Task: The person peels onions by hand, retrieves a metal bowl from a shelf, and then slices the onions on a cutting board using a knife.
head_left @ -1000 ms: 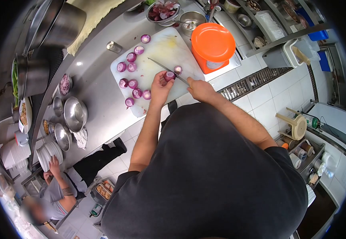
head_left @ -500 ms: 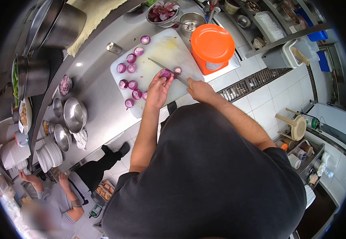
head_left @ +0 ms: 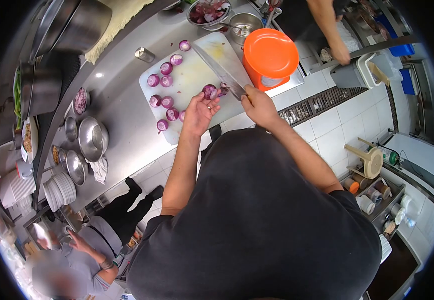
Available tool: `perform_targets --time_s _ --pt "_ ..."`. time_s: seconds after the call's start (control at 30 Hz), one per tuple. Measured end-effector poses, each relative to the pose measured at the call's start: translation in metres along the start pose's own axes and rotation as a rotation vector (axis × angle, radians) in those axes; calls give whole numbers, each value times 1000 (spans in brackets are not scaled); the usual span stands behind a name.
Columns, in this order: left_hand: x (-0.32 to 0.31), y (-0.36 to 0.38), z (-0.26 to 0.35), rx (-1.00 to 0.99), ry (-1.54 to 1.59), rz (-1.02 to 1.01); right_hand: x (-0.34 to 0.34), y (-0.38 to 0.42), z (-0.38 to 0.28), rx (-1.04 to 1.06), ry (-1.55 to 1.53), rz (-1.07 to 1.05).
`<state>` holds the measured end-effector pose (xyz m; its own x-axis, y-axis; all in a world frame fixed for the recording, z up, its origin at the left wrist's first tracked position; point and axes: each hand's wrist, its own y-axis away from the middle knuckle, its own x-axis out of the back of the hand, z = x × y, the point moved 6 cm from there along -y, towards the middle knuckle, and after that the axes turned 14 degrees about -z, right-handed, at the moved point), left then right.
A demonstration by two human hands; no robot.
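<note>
My left hand [head_left: 201,114] is palm-up over the near edge of the white cutting board [head_left: 201,67], its curled fingers around the near side of a red onion [head_left: 210,91]. My right hand [head_left: 260,106] grips the handle of a large knife [head_left: 217,68], mostly hidden by the fingers. The broad blade points up and left across the board. Small onion pieces [head_left: 223,90] lie by the blade, beside the onion. Several red onions with trimmed ends [head_left: 167,81] stand along the left side of the board.
An orange lidded bucket [head_left: 271,55] stands right of the board. Behind are a bowl of onion skins [head_left: 209,12] and a steel pot [head_left: 245,26]. Metal bowls [head_left: 93,139] sit left. One co-worker [head_left: 84,250] is lower left; another person's arm [head_left: 329,30] reaches in upper right.
The knife has turned to show its broad side, and my right hand has moved slightly right. Another person's arm has come into view at upper right. The lower-left co-worker has shifted.
</note>
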<state>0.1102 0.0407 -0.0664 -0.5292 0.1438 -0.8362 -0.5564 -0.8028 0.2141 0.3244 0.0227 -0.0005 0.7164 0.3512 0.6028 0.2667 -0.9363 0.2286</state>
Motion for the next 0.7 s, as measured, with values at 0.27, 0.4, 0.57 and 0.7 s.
perform_targets --time_s 0.27,0.4,0.57,0.7 --pt "-27 -4 -4 28 -20 -171 24 -3 -45 -55 -48 -43" --pt "-31 -5 -6 40 -35 -191 25 -2 -50 -44 -9 -18" --pt "-44 -1 -4 36 -42 -171 24 -4 -45 -19 -56 17" --pt "-48 0 -4 32 -47 -176 25 -3 -47 0 -37 43"
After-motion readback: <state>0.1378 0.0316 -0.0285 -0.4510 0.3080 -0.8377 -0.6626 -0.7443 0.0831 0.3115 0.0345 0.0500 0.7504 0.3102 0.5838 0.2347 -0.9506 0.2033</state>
